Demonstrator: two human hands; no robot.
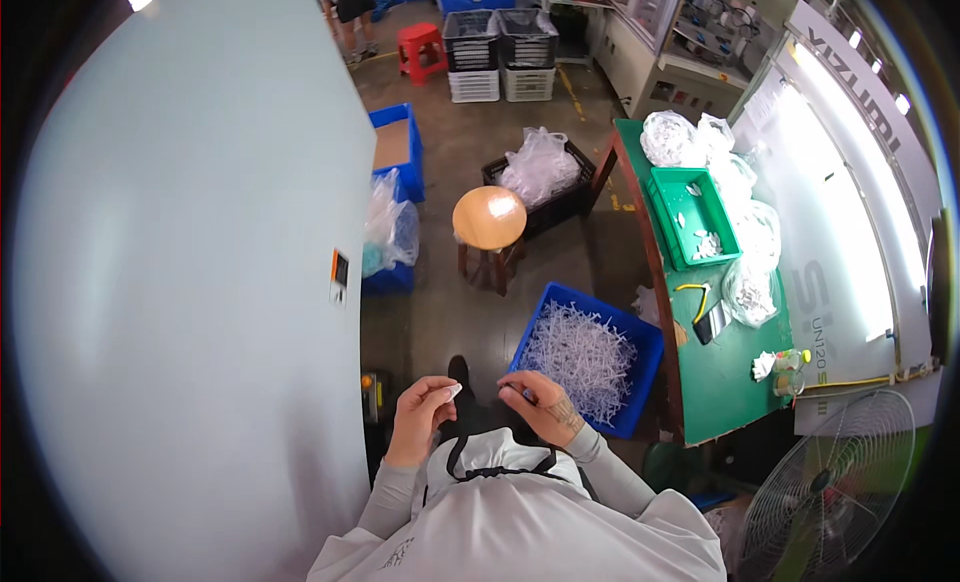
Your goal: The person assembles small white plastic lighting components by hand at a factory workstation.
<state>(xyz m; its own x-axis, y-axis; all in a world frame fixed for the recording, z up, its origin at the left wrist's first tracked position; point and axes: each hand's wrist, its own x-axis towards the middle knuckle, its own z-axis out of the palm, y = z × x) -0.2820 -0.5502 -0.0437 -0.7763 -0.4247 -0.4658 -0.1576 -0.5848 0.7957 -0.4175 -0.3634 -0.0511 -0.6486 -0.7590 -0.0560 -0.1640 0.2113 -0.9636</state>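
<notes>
White piece (455, 391): pinched in left grip (424, 412), could fall with slackening.
Right grip (543, 402): clamped on dark item (527, 394) (kind unclear).

A round wooden stool (489, 218) stands just beside a black crate (553, 218) holding a plastic bag (541, 168); farther back, a red stool (420, 50) sits near black crates (472, 50) stacked on white crates (475, 86). On the right, two bottles (789, 384) stand near the edge of a green table (722, 392), with a wire-caged fan (828, 482) close by. A pale panel (200, 282) fills the left, and beyond the stools another person (352, 7) partly shows.
</notes>
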